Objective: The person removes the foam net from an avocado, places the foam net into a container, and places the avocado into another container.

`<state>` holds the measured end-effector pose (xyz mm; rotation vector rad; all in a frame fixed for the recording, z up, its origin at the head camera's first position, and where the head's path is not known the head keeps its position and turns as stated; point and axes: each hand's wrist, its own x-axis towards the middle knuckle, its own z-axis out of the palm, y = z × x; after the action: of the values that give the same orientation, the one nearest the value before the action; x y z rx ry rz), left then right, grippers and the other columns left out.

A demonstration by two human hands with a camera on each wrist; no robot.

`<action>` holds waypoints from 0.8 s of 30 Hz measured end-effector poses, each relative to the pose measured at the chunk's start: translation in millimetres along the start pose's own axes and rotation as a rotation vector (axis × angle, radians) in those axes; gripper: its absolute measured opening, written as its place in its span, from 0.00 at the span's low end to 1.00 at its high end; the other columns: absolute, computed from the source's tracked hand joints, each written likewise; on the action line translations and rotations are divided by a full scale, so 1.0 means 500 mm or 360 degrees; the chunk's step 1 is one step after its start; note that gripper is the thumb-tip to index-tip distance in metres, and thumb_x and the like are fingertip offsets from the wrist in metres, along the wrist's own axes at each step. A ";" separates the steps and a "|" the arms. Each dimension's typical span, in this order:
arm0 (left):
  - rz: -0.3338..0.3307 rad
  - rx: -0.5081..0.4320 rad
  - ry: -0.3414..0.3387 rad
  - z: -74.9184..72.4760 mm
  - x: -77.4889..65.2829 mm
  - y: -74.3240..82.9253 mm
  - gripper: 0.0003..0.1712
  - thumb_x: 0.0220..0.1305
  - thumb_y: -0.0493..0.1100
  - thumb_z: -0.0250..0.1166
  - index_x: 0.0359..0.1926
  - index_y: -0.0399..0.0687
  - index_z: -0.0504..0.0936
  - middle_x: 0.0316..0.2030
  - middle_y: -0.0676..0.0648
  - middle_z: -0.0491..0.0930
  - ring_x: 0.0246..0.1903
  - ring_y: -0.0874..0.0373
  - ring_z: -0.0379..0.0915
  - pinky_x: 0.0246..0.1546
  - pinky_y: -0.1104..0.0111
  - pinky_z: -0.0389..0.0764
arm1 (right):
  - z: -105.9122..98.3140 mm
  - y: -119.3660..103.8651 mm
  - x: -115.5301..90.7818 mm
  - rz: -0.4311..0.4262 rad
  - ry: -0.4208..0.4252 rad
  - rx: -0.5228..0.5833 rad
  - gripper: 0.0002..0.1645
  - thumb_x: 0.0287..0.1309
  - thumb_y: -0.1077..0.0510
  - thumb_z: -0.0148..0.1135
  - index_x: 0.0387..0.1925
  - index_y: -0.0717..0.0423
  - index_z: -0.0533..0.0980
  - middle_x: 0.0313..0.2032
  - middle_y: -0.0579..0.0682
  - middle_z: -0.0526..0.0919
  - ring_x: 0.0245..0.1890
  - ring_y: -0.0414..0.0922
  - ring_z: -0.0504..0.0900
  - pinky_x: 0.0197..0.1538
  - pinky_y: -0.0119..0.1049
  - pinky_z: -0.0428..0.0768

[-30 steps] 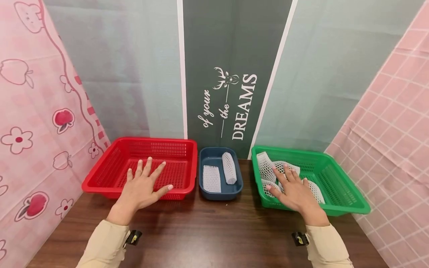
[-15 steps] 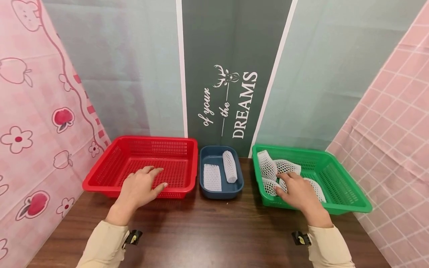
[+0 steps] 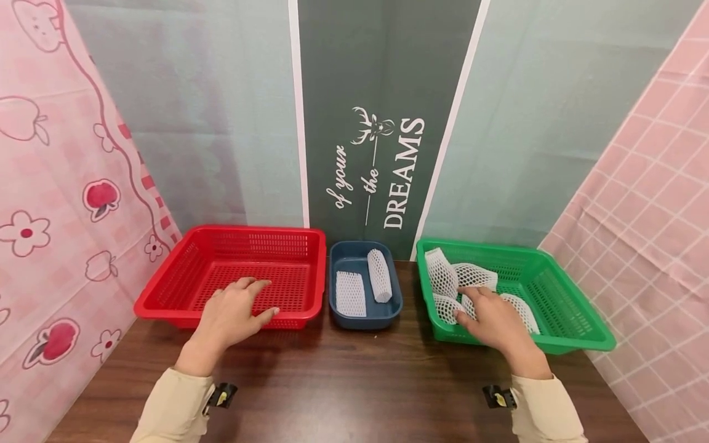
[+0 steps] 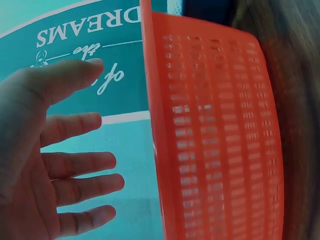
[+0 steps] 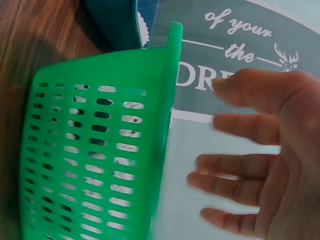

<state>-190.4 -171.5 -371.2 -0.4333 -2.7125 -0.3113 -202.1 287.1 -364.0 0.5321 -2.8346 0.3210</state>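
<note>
My left hand (image 3: pixel 234 314) hovers over the near side of the red basket (image 3: pixel 229 229), its fingers relaxed and holding nothing. In the left wrist view, the left fingers (image 4: pixel 85 162) are spread above the basket's rim. Over the near left part of the green basket (image 3: pixel 576 295) is my right hand (image 3: pixel 495 323), also with nothing in it. The right wrist view shows its fingers (image 5: pixel 235 187) bent a little, above the rim. Several white foam net sleeves (image 3: pixel 441 274) lie in the green basket, some partly hidden behind the right hand.
Between the baskets stands a small blue tray (image 3: pixel 364 323). It holds a flat white foam net (image 3: pixel 351 295) and an upright-leaning rolled one (image 3: pixel 379 277). All rest on a dark wooden table (image 3: pixel 354 387). Cloth curtains close in the back and both sides.
Both hands had their fingers spread and stretched forward a second ago. Since then the fingers have relaxed and bent downward, while the hands stay over the same baskets.
</note>
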 end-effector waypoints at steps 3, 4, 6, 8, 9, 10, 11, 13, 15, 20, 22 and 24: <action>0.0023 -0.0051 0.0040 0.003 0.004 0.016 0.33 0.44 0.55 0.73 0.50 0.41 0.80 0.45 0.37 0.77 0.38 0.42 0.75 0.32 0.50 0.77 | 0.010 0.023 0.008 0.0045 -0.0025 0.0103 0.29 0.55 0.56 0.63 0.56 0.64 0.69 0.51 0.68 0.73 0.45 0.64 0.74 0.41 0.59 0.73; 0.0030 -0.0064 0.0049 0.004 0.005 0.022 0.34 0.44 0.55 0.73 0.50 0.41 0.80 0.45 0.37 0.77 0.38 0.43 0.75 0.32 0.50 0.77 | 0.013 0.030 0.010 0.0068 -0.0043 0.0129 0.29 0.56 0.56 0.62 0.57 0.64 0.69 0.52 0.68 0.72 0.46 0.65 0.73 0.41 0.59 0.72; 0.0039 -0.0084 0.0055 0.006 0.009 0.034 0.34 0.43 0.55 0.73 0.51 0.42 0.80 0.45 0.38 0.77 0.38 0.43 0.75 0.32 0.51 0.78 | 0.019 0.040 0.011 0.0087 -0.0068 0.0145 0.29 0.56 0.56 0.62 0.57 0.64 0.69 0.51 0.68 0.72 0.47 0.65 0.73 0.41 0.60 0.72; 0.0033 -0.0096 0.0043 0.010 0.011 0.043 0.35 0.43 0.56 0.73 0.51 0.42 0.79 0.46 0.38 0.77 0.39 0.43 0.75 0.33 0.51 0.78 | 0.025 0.046 0.013 0.0088 -0.0093 0.0167 0.29 0.56 0.55 0.62 0.57 0.65 0.69 0.51 0.69 0.73 0.46 0.65 0.74 0.40 0.59 0.72; 0.0027 -0.0101 0.0034 0.012 0.013 0.048 0.35 0.43 0.56 0.73 0.52 0.43 0.79 0.46 0.39 0.77 0.40 0.44 0.75 0.34 0.51 0.78 | 0.028 0.047 0.014 0.0083 -0.0099 0.0171 0.29 0.57 0.55 0.62 0.57 0.65 0.69 0.50 0.69 0.73 0.46 0.65 0.73 0.41 0.60 0.72; 0.0024 -0.0109 0.0026 0.013 0.015 0.053 0.35 0.43 0.56 0.73 0.52 0.43 0.79 0.46 0.39 0.77 0.40 0.44 0.75 0.34 0.51 0.78 | 0.029 0.048 0.015 0.0081 -0.0105 0.0174 0.29 0.57 0.54 0.62 0.57 0.65 0.69 0.50 0.69 0.73 0.47 0.65 0.73 0.41 0.60 0.72; 0.0022 -0.0116 0.0021 0.014 0.017 0.057 0.35 0.43 0.56 0.73 0.52 0.43 0.79 0.46 0.39 0.77 0.41 0.44 0.75 0.35 0.51 0.78 | 0.030 0.048 0.017 0.0077 -0.0106 0.0175 0.29 0.57 0.54 0.62 0.57 0.65 0.69 0.50 0.69 0.74 0.47 0.65 0.73 0.42 0.60 0.71; 0.0021 -0.0128 0.0012 0.017 0.021 0.067 0.36 0.43 0.56 0.73 0.53 0.44 0.79 0.47 0.40 0.77 0.41 0.44 0.75 0.35 0.51 0.78 | 0.032 0.049 0.021 0.0078 -0.0120 0.0177 0.29 0.57 0.54 0.62 0.57 0.65 0.70 0.49 0.68 0.74 0.46 0.64 0.74 0.42 0.59 0.72; 0.0034 -0.0144 0.0013 0.021 0.025 0.077 0.36 0.43 0.57 0.73 0.53 0.44 0.79 0.47 0.40 0.77 0.42 0.45 0.75 0.36 0.52 0.78 | 0.031 0.049 0.025 0.0094 -0.0153 0.0187 0.30 0.57 0.54 0.62 0.57 0.66 0.69 0.49 0.69 0.74 0.43 0.62 0.76 0.41 0.59 0.72; 0.0112 -0.0184 0.0058 0.031 0.033 0.103 0.33 0.44 0.56 0.72 0.51 0.47 0.80 0.46 0.42 0.77 0.41 0.47 0.75 0.35 0.54 0.78 | 0.033 0.053 0.033 0.0116 -0.0250 0.0228 0.31 0.56 0.55 0.62 0.57 0.69 0.68 0.45 0.67 0.77 0.32 0.53 0.78 0.37 0.55 0.74; 0.0153 -0.0190 0.0086 0.036 0.034 0.111 0.31 0.44 0.56 0.72 0.50 0.48 0.80 0.46 0.43 0.77 0.41 0.48 0.75 0.35 0.55 0.78 | 0.036 0.055 0.035 0.0114 -0.0273 0.0240 0.31 0.56 0.55 0.62 0.57 0.69 0.68 0.42 0.65 0.78 0.30 0.51 0.78 0.37 0.55 0.74; 0.0196 -0.0200 0.0106 0.041 0.035 0.119 0.29 0.45 0.56 0.71 0.49 0.48 0.81 0.45 0.43 0.78 0.41 0.49 0.75 0.35 0.56 0.77 | 0.039 0.057 0.036 0.0115 -0.0306 0.0268 0.31 0.56 0.54 0.62 0.56 0.70 0.68 0.41 0.64 0.79 0.28 0.50 0.78 0.36 0.54 0.75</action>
<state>-192.4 -106.4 -373.5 -0.6118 -2.5968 -0.4547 -233.1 302.0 -382.3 0.5201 -3.0355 0.5545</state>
